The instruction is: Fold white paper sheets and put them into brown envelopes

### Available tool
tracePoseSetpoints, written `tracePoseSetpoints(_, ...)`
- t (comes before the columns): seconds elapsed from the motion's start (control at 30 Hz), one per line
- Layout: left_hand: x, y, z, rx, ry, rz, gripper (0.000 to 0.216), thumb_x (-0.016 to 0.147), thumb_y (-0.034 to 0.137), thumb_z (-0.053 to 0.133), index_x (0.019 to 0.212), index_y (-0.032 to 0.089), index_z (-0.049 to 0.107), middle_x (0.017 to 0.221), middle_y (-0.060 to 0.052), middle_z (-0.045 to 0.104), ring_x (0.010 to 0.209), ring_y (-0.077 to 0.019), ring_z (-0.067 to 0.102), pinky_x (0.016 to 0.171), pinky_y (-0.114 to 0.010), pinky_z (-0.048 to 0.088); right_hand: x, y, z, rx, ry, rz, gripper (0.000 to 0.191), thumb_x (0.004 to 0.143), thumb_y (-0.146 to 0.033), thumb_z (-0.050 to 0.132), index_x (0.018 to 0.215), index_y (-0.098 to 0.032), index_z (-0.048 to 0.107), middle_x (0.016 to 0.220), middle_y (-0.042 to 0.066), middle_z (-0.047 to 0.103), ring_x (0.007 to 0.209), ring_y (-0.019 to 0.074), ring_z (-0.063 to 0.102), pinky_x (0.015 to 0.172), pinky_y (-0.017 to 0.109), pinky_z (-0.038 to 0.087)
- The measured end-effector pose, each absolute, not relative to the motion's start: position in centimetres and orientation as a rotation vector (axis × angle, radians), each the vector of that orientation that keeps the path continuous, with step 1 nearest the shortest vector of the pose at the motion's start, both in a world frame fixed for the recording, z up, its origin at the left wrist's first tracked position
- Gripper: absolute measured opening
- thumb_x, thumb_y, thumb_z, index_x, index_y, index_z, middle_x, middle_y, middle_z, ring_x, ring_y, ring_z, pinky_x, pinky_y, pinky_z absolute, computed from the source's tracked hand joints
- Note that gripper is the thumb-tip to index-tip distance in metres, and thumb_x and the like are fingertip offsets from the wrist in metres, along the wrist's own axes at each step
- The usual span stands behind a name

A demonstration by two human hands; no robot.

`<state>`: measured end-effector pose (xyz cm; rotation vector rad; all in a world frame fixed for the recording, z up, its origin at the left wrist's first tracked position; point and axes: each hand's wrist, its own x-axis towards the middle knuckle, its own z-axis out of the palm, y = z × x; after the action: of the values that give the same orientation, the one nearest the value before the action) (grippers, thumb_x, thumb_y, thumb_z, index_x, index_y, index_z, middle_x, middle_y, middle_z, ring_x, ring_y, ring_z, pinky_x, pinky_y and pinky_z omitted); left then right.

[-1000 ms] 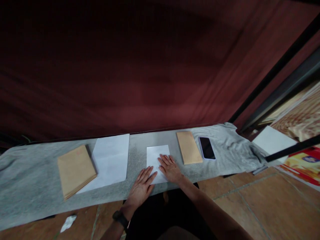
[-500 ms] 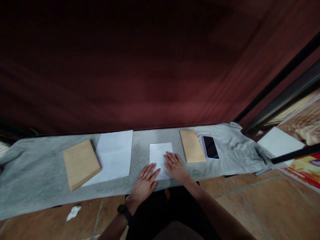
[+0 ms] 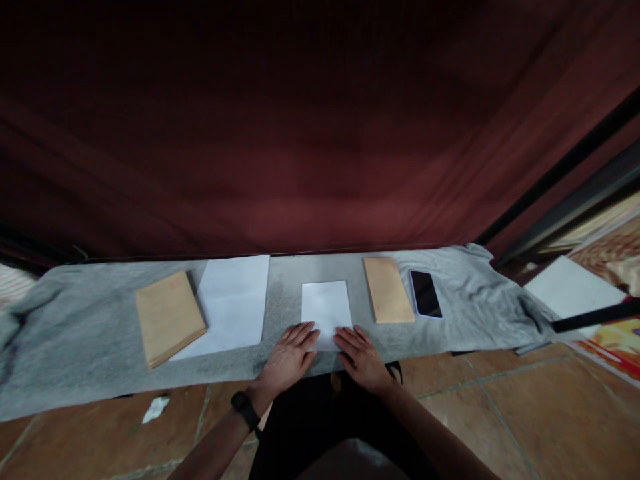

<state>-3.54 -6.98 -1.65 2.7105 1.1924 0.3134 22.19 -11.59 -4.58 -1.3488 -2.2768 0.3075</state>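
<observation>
A small folded white paper (image 3: 327, 309) lies on the grey cloth (image 3: 90, 333) in front of me. My left hand (image 3: 289, 358) lies flat with its fingertips on the paper's near left corner, fingers stretched out. My right hand (image 3: 362, 357) also lies flat, fingertips at the paper's near right edge. I wear a black watch (image 3: 245, 407) on the left wrist. Neither hand holds anything.
On the cloth lie a stack of brown envelopes (image 3: 168, 317), a large white sheet (image 3: 231, 301), a single brown envelope (image 3: 387, 289) and a dark phone (image 3: 425, 293). A red curtain (image 3: 300, 133) hangs behind. White sheets (image 3: 567, 287) lie at the right; a paper scrap (image 3: 155, 409) is on the tiled floor.
My right hand has slid back from the paper's middle to its near edge. My left hand stays at the near left corner. The view has shifted slightly.
</observation>
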Motion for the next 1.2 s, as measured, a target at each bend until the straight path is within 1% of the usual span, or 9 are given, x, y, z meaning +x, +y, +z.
tracePoseSetpoints(0.1, -3.4, -6.0, -0.4, 2.653, 1.18, 0.22, 0.05, 0.094, 0.052, 0.056, 0.136, 0.026, 0.06, 0.145, -0.01, 0.058, 0.134, -0.0283, 0.052, 0.112, -0.047, 0.04, 21.8, -11.7, -4.9, -1.362, -2.234, 0.291, 0.047, 0.093, -0.014, 0.054, 0.139, -0.025, 0.058, 0.146, 0.005, 0.058, 0.135, 0.0208, 0.053, 0.12, 0.048, 0.035)
tracePoseSetpoints(0.17, -2.8, -4.8, 0.0, 2.639, 1.151, 0.186, 0.05, 0.095, 0.056, 0.052, 0.136, 0.028, 0.06, 0.143, -0.008, 0.06, 0.133, -0.0265, 0.053, 0.113, -0.046, 0.039, 21.6, -11.8, -5.2, -1.372, -2.218, 0.264, 0.049, 0.092, -0.01, 0.051, 0.138, -0.025, 0.058, 0.145, 0.005, 0.058, 0.135, 0.0204, 0.052, 0.12, 0.048, 0.034)
tracePoseSetpoints(0.27, -0.7, -2.6, -0.3, 2.65, 1.123, 0.207, 0.05, 0.102, 0.051, 0.039, 0.144, 0.028, 0.052, 0.153, -0.006, 0.051, 0.142, -0.0215, 0.045, 0.119, -0.042, 0.032, 21.4, -12.0, -5.4, -1.365, -2.216, 0.201, 0.052, 0.092, -0.009, 0.049, 0.141, -0.023, 0.056, 0.146, 0.006, 0.058, 0.137, 0.0216, 0.051, 0.12, 0.049, 0.033)
tracePoseSetpoints(0.37, 2.3, -0.6, -1.5, 2.682, 1.119, 0.155, 0.052, 0.104, 0.046, 0.035, 0.149, 0.022, 0.046, 0.159, -0.009, 0.041, 0.148, -0.0225, 0.035, 0.122, -0.043, 0.028, 21.4, -12.1, -5.4, -1.349, -2.23, 0.165, 0.05, 0.093, -0.011, 0.048, 0.142, -0.021, 0.055, 0.144, 0.007, 0.059, 0.137, 0.0223, 0.05, 0.119, 0.05, 0.034)
tracePoseSetpoints(0.5, 4.9, 1.1, -3.2, 2.731, 1.152, 0.174, 0.049, 0.105, 0.04, 0.033, 0.152, 0.027, 0.042, 0.162, -0.003, 0.036, 0.152, -0.023, 0.028, 0.124, -0.048, 0.022, 21.4, -12.1, -5.1, -1.355, -2.251, 0.161, 0.048, 0.095, -0.014, 0.048, 0.142, -0.021, 0.054, 0.145, 0.008, 0.059, 0.137, 0.0226, 0.05, 0.119, 0.051, 0.034)
tracePoseSetpoints(0.63, 3.7, 2.0, -4.0, 2.71, 1.3, 0.269, 0.05, 0.105, 0.037, 0.032, 0.152, 0.024, 0.042, 0.162, -0.004, 0.037, 0.151, -0.0225, 0.029, 0.124, -0.047, 0.024, 21.6, -12.0, -5.0, -1.354, -2.254, 0.155, 0.047, 0.095, -0.015, 0.048, 0.141, -0.021, 0.055, 0.146, 0.008, 0.058, 0.137, 0.0223, 0.05, 0.119, 0.05, 0.034)
tracePoseSetpoints(0.8, -2.1, 0.6, -4.5, 2.673, 1.343, 0.345, 0.051, 0.104, 0.033, 0.033, 0.152, 0.018, 0.041, 0.159, -0.008, 0.04, 0.149, -0.0219, 0.034, 0.123, -0.046, 0.028, 21.6, -11.9, -5.4, -1.359, -2.258, 0.164, 0.049, 0.093, -0.012, 0.052, 0.141, -0.021, 0.056, 0.146, 0.008, 0.058, 0.137, 0.0219, 0.05, 0.12, 0.048, 0.033)
tracePoseSetpoints(1.0, -6.6, -4.2, -4.3, 2.611, 1.24, 0.439, 0.052, 0.097, 0.014, 0.035, 0.148, 0.021, 0.047, 0.155, -0.006, 0.047, 0.146, -0.0185, 0.039, 0.121, -0.044, 0.035, 21.6, -11.9, -5.6, -1.378, -2.248, 0.226, 0.05, 0.093, -0.012, 0.049, 0.142, -0.024, 0.055, 0.147, 0.005, 0.057, 0.137, 0.0208, 0.05, 0.122, 0.048, 0.03)
tracePoseSetpoints(1.2, -5.5, -6.9, -2.4, 2.595, 1.135, 0.376, 0.06, 0.088, 0.008, 0.044, 0.146, 0.023, 0.048, 0.157, -0.005, 0.044, 0.149, -0.0194, 0.034, 0.126, -0.052, 0.021, 21.6, -12.0, -5.5, -1.376, -2.238, 0.232, 0.049, 0.094, -0.013, 0.048, 0.141, -0.024, 0.056, 0.146, 0.006, 0.057, 0.137, 0.0213, 0.05, 0.121, 0.05, 0.031)
